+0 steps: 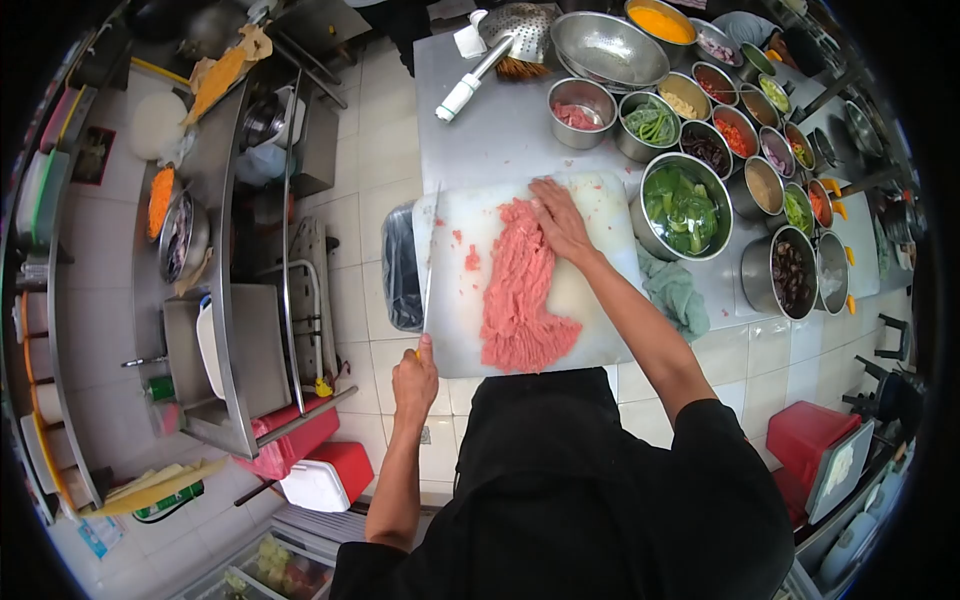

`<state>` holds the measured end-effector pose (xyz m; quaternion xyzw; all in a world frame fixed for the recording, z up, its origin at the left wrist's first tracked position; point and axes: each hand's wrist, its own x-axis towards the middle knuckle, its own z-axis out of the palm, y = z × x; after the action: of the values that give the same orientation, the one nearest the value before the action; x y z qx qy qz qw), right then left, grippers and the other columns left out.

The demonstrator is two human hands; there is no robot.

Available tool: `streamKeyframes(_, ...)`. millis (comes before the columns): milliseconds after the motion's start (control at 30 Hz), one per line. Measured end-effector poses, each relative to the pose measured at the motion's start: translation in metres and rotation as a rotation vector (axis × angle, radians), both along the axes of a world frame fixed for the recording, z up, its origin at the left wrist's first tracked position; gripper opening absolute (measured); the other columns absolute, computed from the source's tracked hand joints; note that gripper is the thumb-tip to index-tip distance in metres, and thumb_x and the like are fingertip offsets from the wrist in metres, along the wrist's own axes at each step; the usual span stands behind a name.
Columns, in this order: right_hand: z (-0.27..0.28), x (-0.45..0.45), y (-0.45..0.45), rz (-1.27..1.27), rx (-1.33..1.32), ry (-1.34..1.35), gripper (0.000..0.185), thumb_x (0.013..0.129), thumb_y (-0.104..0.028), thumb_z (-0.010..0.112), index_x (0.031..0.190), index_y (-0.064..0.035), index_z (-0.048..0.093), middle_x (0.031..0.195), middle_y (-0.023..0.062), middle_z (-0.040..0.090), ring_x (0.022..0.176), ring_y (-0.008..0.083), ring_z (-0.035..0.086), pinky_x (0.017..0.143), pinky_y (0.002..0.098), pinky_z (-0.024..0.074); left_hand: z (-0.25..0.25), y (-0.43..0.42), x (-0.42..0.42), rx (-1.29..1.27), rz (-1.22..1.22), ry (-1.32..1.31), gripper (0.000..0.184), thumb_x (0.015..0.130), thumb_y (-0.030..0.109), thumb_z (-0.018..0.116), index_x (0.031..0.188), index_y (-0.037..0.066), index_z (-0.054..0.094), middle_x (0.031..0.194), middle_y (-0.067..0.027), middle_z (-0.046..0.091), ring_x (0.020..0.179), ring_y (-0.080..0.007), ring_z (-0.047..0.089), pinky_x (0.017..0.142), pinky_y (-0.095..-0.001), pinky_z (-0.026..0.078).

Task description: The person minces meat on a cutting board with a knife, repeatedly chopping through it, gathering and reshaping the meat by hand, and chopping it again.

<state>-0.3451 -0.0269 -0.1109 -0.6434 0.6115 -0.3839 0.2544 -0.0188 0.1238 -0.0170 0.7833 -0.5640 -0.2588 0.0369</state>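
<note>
Sliced raw pink meat (522,290) lies in a long heap on a white cutting board (600,300), with small scraps to its left. My left hand (415,382) is closed around the handle of a knife (431,285). The knife's blade points away from me along the board's left side, seen nearly edge-on, apart from the meat. My right hand (562,222) rests at the upper right side of the meat, fingers stretched out and touching it.
Right of the board stand a pot of leafy greens (688,208), a green cloth (675,290) and several steel containers of cut ingredients. A colander (610,48) and a white-handled tool (470,85) lie behind. A lined bin (402,270) sits left, near a sink (255,345).
</note>
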Motion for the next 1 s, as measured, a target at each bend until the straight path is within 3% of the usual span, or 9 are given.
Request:
streamKeyframes(100, 0.004, 0.010, 0.002, 0.058, 0.035, -0.094, 0.050, 0.103, -0.039, 0.043, 0.134, -0.0015, 0.056, 0.141, 0.0180, 0.054, 0.139, 0.0342, 0.042, 0.119, 0.0432, 0.0277, 0.004, 0.007, -0.022, 0.053, -0.031, 0.076, 0.075, 0.102, 0.058, 0.036, 0.088, -0.010, 0.064, 0.084, -0.0377, 0.064, 0.087, -0.0550, 0.063, 0.079, -0.0584, 0.049)
streamKeyframes(233, 0.025, 0.022, 0.019, 0.075, 0.057, -0.165, 0.040, 0.097, -0.021, 0.051, 0.133, -0.0073, 0.059, 0.134, 0.0180, 0.058, 0.128, 0.0345, 0.052, 0.112, 0.0416, 0.0383, 0.013, 0.013, -0.054, 0.184, -0.115, 0.231, 0.076, 0.104, 0.054, 0.035, 0.088, -0.013, 0.066, 0.088, -0.0405, 0.063, 0.094, -0.0559, 0.062, 0.085, -0.0554, 0.048)
streamKeyframes(333, 0.010, 0.039, 0.034, -0.066, -0.079, -0.090, 0.048, 0.085, -0.003, 0.054, 0.133, -0.0055, 0.058, 0.130, 0.0193, 0.060, 0.122, 0.0366, 0.055, 0.109, 0.0430, 0.0411, 0.013, 0.009, -0.061, 0.226, -0.139, 0.245, 0.076, 0.104, 0.054, 0.035, 0.089, -0.013, 0.067, 0.090, -0.0420, 0.062, 0.096, -0.0556, 0.062, 0.085, -0.0552, 0.048)
streamKeyframes(533, 0.029, 0.017, 0.041, 0.170, -0.047, -0.149, 0.061, 0.093, -0.023, 0.056, 0.147, -0.0005, 0.037, 0.148, 0.0236, 0.042, 0.137, 0.0413, 0.039, 0.116, 0.0448, 0.0312, 0.013, -0.007, -0.031, 0.158, -0.153, 0.104, 0.077, 0.102, 0.060, 0.037, 0.087, -0.010, 0.066, 0.086, -0.0389, 0.063, 0.092, -0.0544, 0.062, 0.084, -0.0553, 0.048)
streamKeyframes(633, 0.040, 0.002, 0.080, 0.160, -0.150, 0.098, 0.079, 0.092, -0.048, 0.058, 0.154, -0.0075, 0.029, 0.159, 0.0213, 0.027, 0.146, 0.0420, 0.025, 0.120, 0.0516, 0.0204, 0.010, 0.001, -0.018, 0.154, -0.118, 0.125, 0.077, 0.101, 0.061, 0.037, 0.086, -0.009, 0.065, 0.085, -0.0373, 0.064, 0.090, -0.0531, 0.063, 0.083, -0.0553, 0.048)
streamKeyframes(700, 0.047, -0.010, 0.115, 0.414, -0.139, 0.203, 0.089, 0.087, -0.061, 0.059, 0.156, -0.0132, 0.029, 0.162, 0.0186, 0.022, 0.149, 0.0407, 0.019, 0.120, 0.0558, 0.0153, 0.009, 0.008, -0.013, 0.151, -0.095, 0.147, 0.077, 0.101, 0.060, 0.037, 0.084, -0.009, 0.065, 0.085, -0.0365, 0.064, 0.089, -0.0528, 0.063, 0.082, -0.0556, 0.047)
streamKeyframes(733, 0.049, -0.016, 0.124, 0.544, -0.133, 0.254, 0.094, 0.084, -0.067, 0.060, 0.157, -0.0160, 0.028, 0.163, 0.0173, 0.020, 0.151, 0.0400, 0.016, 0.120, 0.0579, 0.0128, 0.003, 0.014, -0.009, 0.126, -0.079, 0.153, 0.076, 0.102, 0.060, 0.037, 0.083, -0.009, 0.065, 0.080, -0.0338, 0.065, 0.084, -0.0504, 0.064, 0.079, -0.0535, 0.048)
streamKeyframes(833, 0.050, -0.023, 0.131, 0.925, -0.135, 0.442, 0.098, 0.080, -0.073, 0.059, 0.157, -0.0228, 0.028, 0.164, 0.0132, 0.018, 0.152, 0.0370, 0.014, 0.120, 0.0595, 0.0106, -0.006, 0.034, -0.002, 0.045, 0.013, 0.253, 0.076, 0.100, 0.063, 0.040, 0.075, -0.005, 0.061, 0.063, -0.0116, 0.058, 0.061, -0.0210, 0.057, 0.061, -0.0383, 0.047)
streamKeyframes(1000, 0.033, 0.012, 0.100, 1.222, -0.294, 0.409, 0.094, 0.081, -0.074, 0.057, 0.157, -0.0253, 0.029, 0.166, 0.0087, 0.017, 0.153, 0.0351, 0.012, 0.121, 0.0590, 0.0099, -0.007, 0.057, 0.002, 0.023, 0.221, 0.409, 0.074, 0.099, 0.066, 0.041, 0.071, -0.001, 0.056, 0.056, -0.0030, 0.048, 0.047, -0.0102, 0.045, 0.045, -0.0294, 0.036)
